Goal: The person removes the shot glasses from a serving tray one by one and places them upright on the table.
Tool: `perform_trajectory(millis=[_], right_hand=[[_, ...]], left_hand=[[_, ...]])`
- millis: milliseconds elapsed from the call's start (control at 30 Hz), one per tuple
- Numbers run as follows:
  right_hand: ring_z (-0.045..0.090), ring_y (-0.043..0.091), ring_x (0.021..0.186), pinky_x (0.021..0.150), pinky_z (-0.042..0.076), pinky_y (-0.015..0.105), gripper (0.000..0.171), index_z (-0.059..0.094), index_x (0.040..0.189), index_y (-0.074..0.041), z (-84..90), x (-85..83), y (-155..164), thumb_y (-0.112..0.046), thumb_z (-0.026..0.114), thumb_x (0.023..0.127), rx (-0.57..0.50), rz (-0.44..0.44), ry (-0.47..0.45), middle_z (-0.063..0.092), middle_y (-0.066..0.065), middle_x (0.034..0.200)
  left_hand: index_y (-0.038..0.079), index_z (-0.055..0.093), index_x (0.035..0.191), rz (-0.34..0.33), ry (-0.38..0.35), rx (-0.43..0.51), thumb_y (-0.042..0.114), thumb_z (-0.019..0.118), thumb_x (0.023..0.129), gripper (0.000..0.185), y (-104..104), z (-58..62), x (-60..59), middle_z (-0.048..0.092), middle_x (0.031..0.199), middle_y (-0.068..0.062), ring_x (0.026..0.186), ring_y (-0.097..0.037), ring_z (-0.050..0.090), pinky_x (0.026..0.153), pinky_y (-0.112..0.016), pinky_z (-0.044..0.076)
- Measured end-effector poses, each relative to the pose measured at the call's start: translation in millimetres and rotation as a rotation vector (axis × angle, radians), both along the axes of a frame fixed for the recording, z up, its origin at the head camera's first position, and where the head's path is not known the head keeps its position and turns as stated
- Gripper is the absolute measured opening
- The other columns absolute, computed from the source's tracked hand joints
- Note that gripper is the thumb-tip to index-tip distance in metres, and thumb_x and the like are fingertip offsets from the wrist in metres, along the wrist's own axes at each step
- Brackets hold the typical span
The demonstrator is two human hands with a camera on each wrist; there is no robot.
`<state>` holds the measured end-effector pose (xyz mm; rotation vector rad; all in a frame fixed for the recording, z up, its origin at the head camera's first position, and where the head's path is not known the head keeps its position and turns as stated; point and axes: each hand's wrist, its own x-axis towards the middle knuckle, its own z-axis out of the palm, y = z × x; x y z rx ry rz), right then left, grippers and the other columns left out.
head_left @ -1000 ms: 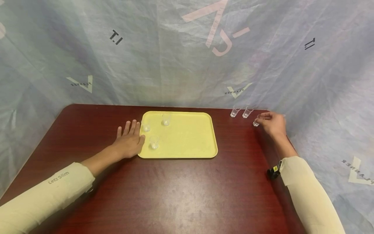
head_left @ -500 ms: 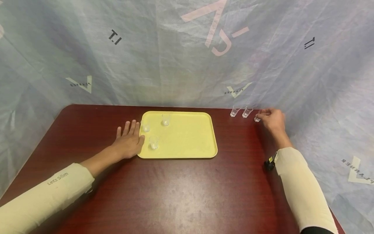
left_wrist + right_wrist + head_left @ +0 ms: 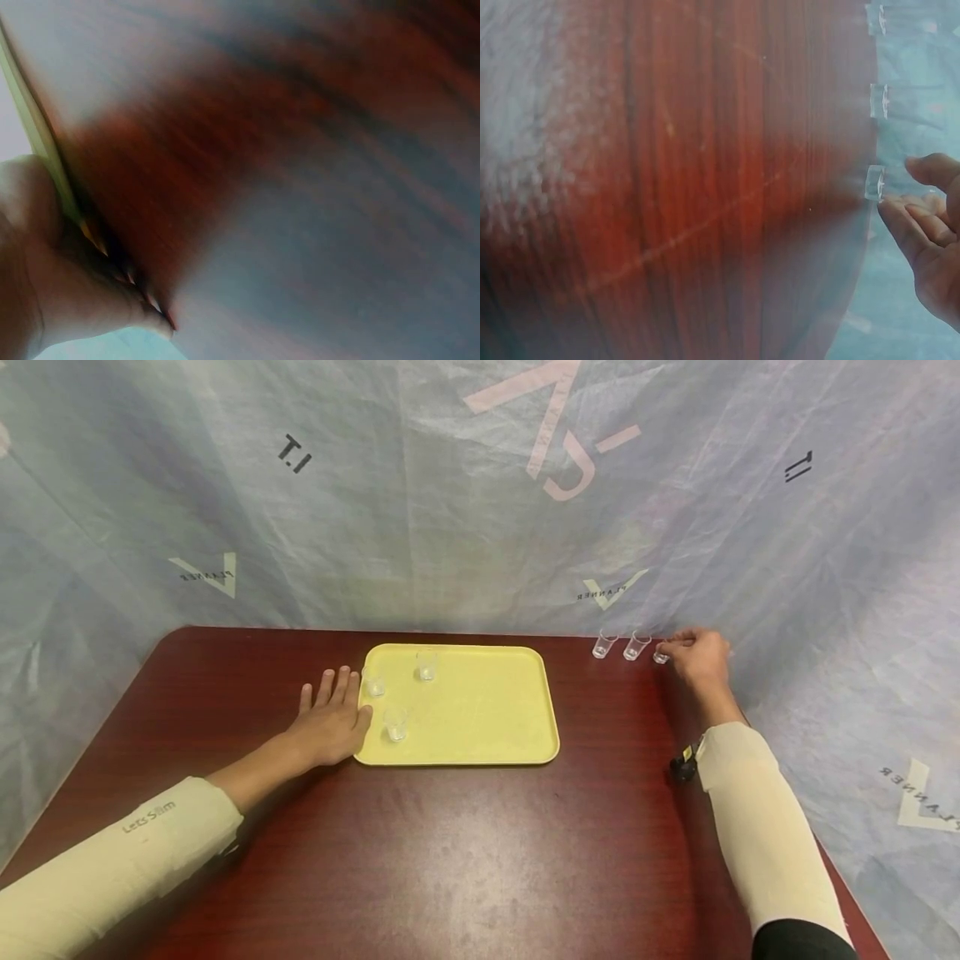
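Small clear cup [image 3: 661, 654]: pinch it gently with your right hand [image 3: 697, 658]; keep left hand [image 3: 330, 720] flat, relaxed beside yellow tray [image 3: 480, 727].

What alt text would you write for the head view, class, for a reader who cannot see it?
A person's right hand touches the third small clear cup in a row at the table's far edge, while the left hand rests flat beside a yellow tray.

Table [image 3: 465, 860] is a dark reddish-brown woodgrain, tray [image 3: 487, 718] a pale yellow, and the little cups [image 3: 633, 646] totally clear. Sleeves [image 3: 757, 827] are cream, and the backdrop sheet [image 3: 450, 510] is greyish-white with pink and black lettering.
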<state>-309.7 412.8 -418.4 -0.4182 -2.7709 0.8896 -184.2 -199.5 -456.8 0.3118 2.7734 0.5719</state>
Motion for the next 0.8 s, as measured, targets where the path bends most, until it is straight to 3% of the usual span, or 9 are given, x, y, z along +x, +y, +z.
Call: perform_trajectory(millis=[100, 267, 400, 467, 533, 633, 700, 767, 800], right_hand=[[0.068, 0.040, 0.131, 0.106, 0.054, 0.049, 0.048, 0.078, 0.132, 0.003, -0.2, -1.4, 0.4, -0.034, 0.081, 0.101, -0.003, 0.001, 0.006, 0.080, 0.023, 0.133], [0.074, 0.017, 0.103, 0.083, 0.052, 0.023, 0.049, 0.074, 0.133, 0.005, -1.3, -0.5, 4.6, -0.032, 0.082, 0.102, -0.047, 0.013, -0.006, 0.081, 0.025, 0.131], [0.073, 0.023, 0.123, 0.108, 0.052, 0.034, 0.051, 0.072, 0.135, 0.007, -0.8, 3.0, 6.8, -0.030, 0.083, 0.101, -0.081, 0.006, -0.004, 0.081, 0.025, 0.131], [0.073, 0.017, 0.117, 0.108, 0.049, 0.033, 0.053, 0.073, 0.137, 0.006, -1.1, 3.9, 6.4, -0.032, 0.083, 0.101, -0.078, -0.002, -0.002, 0.079, 0.025, 0.135], [0.076, 0.020, 0.119, 0.108, 0.053, 0.036, 0.055, 0.072, 0.140, 0.005, -2.4, 3.7, 5.2, -0.033, 0.083, 0.101, -0.093, -0.017, -0.006, 0.078, 0.026, 0.139], [0.076, 0.020, 0.120, 0.122, 0.046, 0.033, 0.063, 0.070, 0.148, 0.002, -4.8, 2.9, 4.9, -0.037, 0.084, 0.101, -0.116, -0.036, -0.013, 0.074, 0.026, 0.146], [0.071, 0.029, 0.137, 0.130, 0.040, 0.041, 0.067, 0.067, 0.152, 0.000, -5.4, 2.5, 4.5, -0.039, 0.086, 0.100, -0.143, -0.050, -0.014, 0.074, 0.024, 0.148], [0.076, 0.017, 0.125, 0.127, 0.043, 0.034, 0.072, 0.067, 0.154, -0.001, -5.6, 2.8, 5.3, -0.041, 0.088, 0.099, -0.164, -0.056, -0.012, 0.079, 0.016, 0.142], [0.078, 0.008, 0.109, 0.115, 0.051, 0.027, 0.072, 0.068, 0.154, -0.002, -6.0, 3.1, 5.5, -0.042, 0.089, 0.098, -0.175, -0.059, -0.010, 0.085, 0.008, 0.133]], left_hand=[[-0.005, -0.007, 0.178, 0.008, -0.002, -0.014, 0.049, 0.016, 0.120, 0.082, 0.4, 1.0, 0.3, -0.016, 0.187, -0.027, 0.174, -0.050, -0.020, 0.135, -0.076, -0.013], [-0.006, -0.006, 0.178, 0.001, -0.011, -0.014, 0.047, 0.018, 0.121, 0.081, 4.5, 6.8, 2.8, -0.016, 0.187, -0.029, 0.173, -0.052, -0.021, 0.135, -0.076, -0.014], [-0.007, -0.005, 0.178, -0.006, -0.010, -0.033, 0.045, 0.018, 0.122, 0.079, 7.9, 8.9, 2.4, -0.015, 0.187, -0.028, 0.173, -0.053, -0.019, 0.135, -0.077, -0.013], [-0.007, -0.005, 0.178, -0.007, -0.008, -0.032, 0.047, 0.018, 0.122, 0.081, 7.4, 7.9, 1.7, -0.015, 0.187, -0.029, 0.173, -0.054, -0.019, 0.134, -0.077, -0.013], [-0.007, -0.004, 0.178, -0.003, -0.007, -0.020, 0.048, 0.019, 0.121, 0.082, 6.0, 6.9, 1.8, -0.015, 0.187, -0.029, 0.173, -0.053, -0.019, 0.135, -0.077, -0.013], [-0.007, -0.004, 0.178, 0.000, -0.004, -0.003, 0.050, 0.020, 0.121, 0.084, 4.5, 6.6, 3.2, -0.015, 0.187, -0.028, 0.173, -0.053, -0.020, 0.134, -0.077, -0.014], [-0.006, -0.003, 0.178, 0.003, 0.000, 0.005, 0.050, 0.020, 0.121, 0.084, 3.7, 6.9, 4.0, -0.015, 0.187, -0.028, 0.173, -0.053, -0.020, 0.134, -0.078, -0.013], [-0.007, -0.003, 0.178, 0.002, 0.005, 0.010, 0.050, 0.019, 0.121, 0.084, 2.5, 6.6, 4.5, -0.015, 0.187, -0.028, 0.174, -0.053, -0.019, 0.134, -0.078, -0.013], [-0.007, -0.002, 0.178, 0.002, 0.006, 0.015, 0.050, 0.019, 0.120, 0.084, 1.8, 6.3, 4.3, -0.015, 0.187, -0.029, 0.173, -0.054, -0.019, 0.134, -0.079, -0.013]])
